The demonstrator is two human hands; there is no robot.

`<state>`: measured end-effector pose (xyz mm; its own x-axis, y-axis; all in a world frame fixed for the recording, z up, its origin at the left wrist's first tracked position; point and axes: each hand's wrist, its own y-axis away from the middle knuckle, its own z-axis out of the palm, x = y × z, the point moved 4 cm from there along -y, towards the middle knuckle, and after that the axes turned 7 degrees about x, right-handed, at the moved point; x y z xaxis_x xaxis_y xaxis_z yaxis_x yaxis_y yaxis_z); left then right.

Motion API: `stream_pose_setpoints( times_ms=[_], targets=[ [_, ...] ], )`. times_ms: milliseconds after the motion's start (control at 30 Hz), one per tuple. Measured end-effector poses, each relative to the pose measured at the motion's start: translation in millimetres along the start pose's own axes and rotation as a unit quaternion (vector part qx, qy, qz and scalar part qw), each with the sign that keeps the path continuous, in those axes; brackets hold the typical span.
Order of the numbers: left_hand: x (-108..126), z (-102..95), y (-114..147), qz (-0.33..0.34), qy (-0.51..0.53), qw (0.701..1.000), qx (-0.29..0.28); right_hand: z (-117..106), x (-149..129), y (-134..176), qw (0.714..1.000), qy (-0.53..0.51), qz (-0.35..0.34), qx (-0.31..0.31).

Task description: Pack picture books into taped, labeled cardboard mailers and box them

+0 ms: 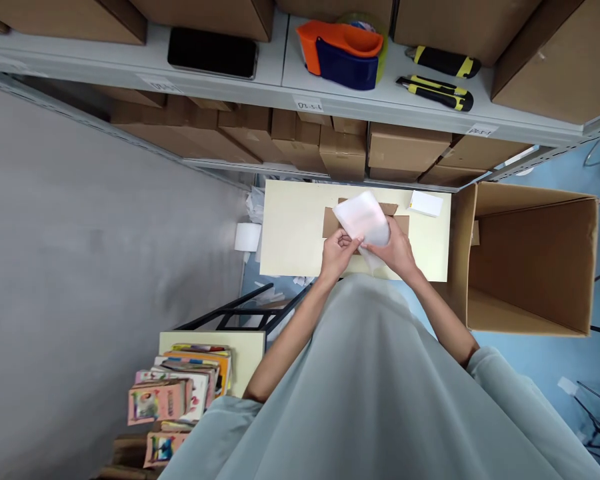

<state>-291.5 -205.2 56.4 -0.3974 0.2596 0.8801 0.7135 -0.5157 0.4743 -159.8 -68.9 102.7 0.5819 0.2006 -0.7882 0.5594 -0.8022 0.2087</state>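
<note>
Both hands hold a whitish, translucent wrapped packet (364,217) above the table, tilted with one corner toward the back left. My left hand (339,252) pinches its lower left edge between thumb and fingers. On the packet's right side, my right hand (396,250) grips with the thumb in front and the fingers partly hidden behind. What is inside the wrapping cannot be made out, beyond a faint pinkish tint. Beneath the packet lies an open small cardboard box (331,223) with its flaps spread out, its middle hidden by the packet and my hands.
A small white box (426,204) lies on the cream table (293,230). To the right stands a large open carton (533,260). The shelf (275,73) ahead bears a phone (213,53), an orange-and-blue tape dispenser (343,57) and two cutters (437,92). Books (180,387) are stacked lower left.
</note>
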Motion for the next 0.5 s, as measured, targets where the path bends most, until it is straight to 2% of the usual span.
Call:
stream_pose_setpoints(
  times_ms=[133,333,500],
  targets=[
    [-7.0,-2.9,-5.3,-0.016,0.012,1.000,-0.009,3.7,-0.7,-5.8,1.000,0.016,-0.001,-0.009],
    [-20.2,-2.9,-16.7,-0.065,0.051,0.996,-0.038,-2.2,-3.7,-24.3,0.996,0.010,-0.073,-0.046],
    [-27.4,-10.1,-31.4,-0.066,0.096,0.992,-0.046,-3.8,-0.6,-54.3,0.986,0.099,-0.116,-0.070]
  ],
)
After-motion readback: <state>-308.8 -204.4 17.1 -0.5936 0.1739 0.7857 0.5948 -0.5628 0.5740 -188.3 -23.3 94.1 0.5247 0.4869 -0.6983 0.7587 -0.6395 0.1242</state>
